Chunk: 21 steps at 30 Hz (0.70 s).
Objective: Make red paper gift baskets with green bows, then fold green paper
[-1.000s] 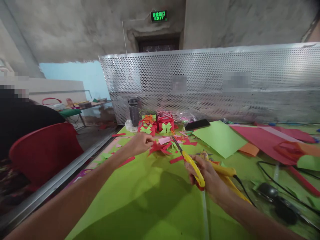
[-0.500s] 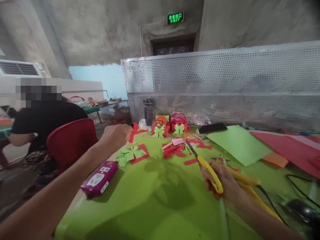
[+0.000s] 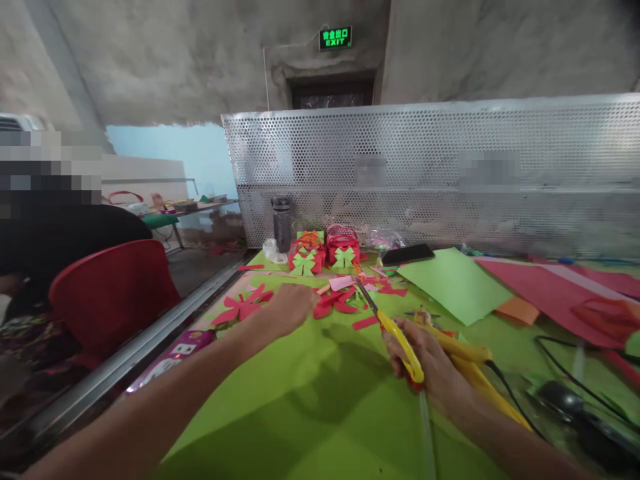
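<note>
My right hand point(image 3: 417, 350) is closed around yellow-handled scissors point(image 3: 403, 340). Their dark blades point away from me, over the scraps. My left hand point(image 3: 295, 307) is back up over the table, beside several red paper scraps point(image 3: 335, 303); its fingers are turned away and hidden. Left of it lies a red petal-shaped paper cut-out point(image 3: 243, 303). Beyond stand small red paper baskets with light green bows, one bow point(image 3: 345, 257) on the right basket and another bow point(image 3: 303, 263) on the left.
A yellow glue gun point(image 3: 465, 350) with a black cord lies by my right wrist. Green sheets point(image 3: 455, 283) and red sheets point(image 3: 545, 293) spread to the right. A purple power strip point(image 3: 180, 350) is partly behind my left forearm. A dark bottle point(image 3: 281, 223) stands at the back.
My left hand has moved right and nearer, from the red cut-out to beside the red scraps. The red cut-out now lies lower on the table's left. The view has turned slightly right.
</note>
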Tool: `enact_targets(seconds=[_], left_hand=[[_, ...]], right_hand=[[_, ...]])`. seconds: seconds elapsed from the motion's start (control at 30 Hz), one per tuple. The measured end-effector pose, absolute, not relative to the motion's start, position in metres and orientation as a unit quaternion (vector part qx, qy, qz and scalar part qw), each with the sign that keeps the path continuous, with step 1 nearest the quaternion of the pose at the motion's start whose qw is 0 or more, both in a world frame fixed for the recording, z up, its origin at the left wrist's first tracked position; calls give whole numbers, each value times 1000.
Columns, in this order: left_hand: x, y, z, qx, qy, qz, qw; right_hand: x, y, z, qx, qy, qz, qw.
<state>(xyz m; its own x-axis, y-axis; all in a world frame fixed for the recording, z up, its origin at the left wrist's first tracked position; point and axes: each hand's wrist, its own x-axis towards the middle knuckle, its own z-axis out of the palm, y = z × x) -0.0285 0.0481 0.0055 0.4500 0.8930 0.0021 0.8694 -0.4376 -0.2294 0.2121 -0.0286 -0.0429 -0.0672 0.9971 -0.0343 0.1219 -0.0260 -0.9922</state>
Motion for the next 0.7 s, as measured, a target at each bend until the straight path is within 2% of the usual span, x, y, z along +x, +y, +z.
enact_targets(seconds=[0.17, 0.4, 0.7], left_hand=[[23, 66, -14, -872, -476, 79, 84], [41, 81, -32, -877, -477, 49, 40], [-14, 94, 13, -832, -545, -85, -56]], right_hand=[[214, -26, -47, -484, -536, 525, 451], [210, -29, -33, -483, -513, 547, 452], [213, -25, -43, -488, -534, 527, 446]])
